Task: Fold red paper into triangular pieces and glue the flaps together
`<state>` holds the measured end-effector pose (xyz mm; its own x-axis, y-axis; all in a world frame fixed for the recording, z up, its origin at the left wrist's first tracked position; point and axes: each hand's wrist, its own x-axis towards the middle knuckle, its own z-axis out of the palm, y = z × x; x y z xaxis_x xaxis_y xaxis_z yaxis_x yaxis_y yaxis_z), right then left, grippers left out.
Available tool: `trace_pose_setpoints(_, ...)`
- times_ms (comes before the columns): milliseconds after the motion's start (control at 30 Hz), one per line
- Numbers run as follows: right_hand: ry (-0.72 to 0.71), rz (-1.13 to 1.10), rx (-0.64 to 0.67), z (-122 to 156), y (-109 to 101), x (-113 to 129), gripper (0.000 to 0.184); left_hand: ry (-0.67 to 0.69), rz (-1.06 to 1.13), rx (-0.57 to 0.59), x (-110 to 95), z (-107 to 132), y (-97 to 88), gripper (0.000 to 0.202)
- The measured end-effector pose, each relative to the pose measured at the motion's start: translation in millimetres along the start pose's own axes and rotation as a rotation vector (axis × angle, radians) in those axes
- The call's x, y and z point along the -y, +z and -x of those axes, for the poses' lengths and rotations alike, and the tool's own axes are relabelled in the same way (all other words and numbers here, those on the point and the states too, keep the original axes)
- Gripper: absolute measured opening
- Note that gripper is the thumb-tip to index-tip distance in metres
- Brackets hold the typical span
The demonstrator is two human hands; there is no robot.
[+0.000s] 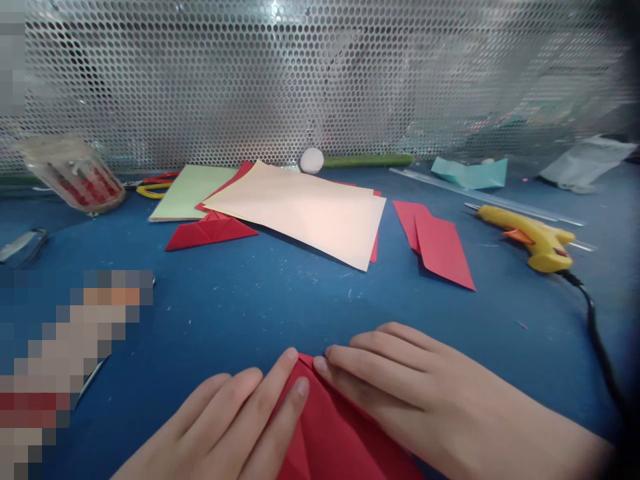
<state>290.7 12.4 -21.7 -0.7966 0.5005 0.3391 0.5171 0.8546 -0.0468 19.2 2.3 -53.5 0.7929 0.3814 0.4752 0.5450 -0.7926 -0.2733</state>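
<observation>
A folded sheet of red paper [325, 427] lies at the bottom middle, its pointed corner facing away from me and creases running down it. My left hand [235, 413] grips its left edge, index finger beside the tip and thumb on top of the paper. Against the right edge, near the same tip, my right hand [400, 380] presses with thumb and fingers together. Part of the sheet is hidden under the hands, and its near end runs out of view.
Beyond my hands are a folded red paper piece [213, 233], cream sheets [300, 207], green paper [193, 193] and red rectangles [443, 247]. A yellow glue gun [537, 233] with a black cord sits right. A jar [75, 177] stands left; perforated metal panel [300, 80] closes the back.
</observation>
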Motion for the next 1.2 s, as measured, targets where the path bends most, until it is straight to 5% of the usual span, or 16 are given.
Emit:
trace_pose_setpoints(500,-0.011,0.011,-0.043,-2.3,-1.6,-0.4,0.055,0.021,0.025,-0.048,1.0,-2.1,0.2,0.043)
trace_pose_setpoints(767,0.004,-0.006,-0.015,-0.6,-1.3,-2.2,0.054,0.038,0.024,0.153,3.0,1.1,-4.2,0.040)
trace_pose_setpoints(1200,-0.073,0.077,0.022,9.4,-0.6,-9.9,0.040,-0.017,0.218,0.224,18.9,-17.4,-15.6,0.047)
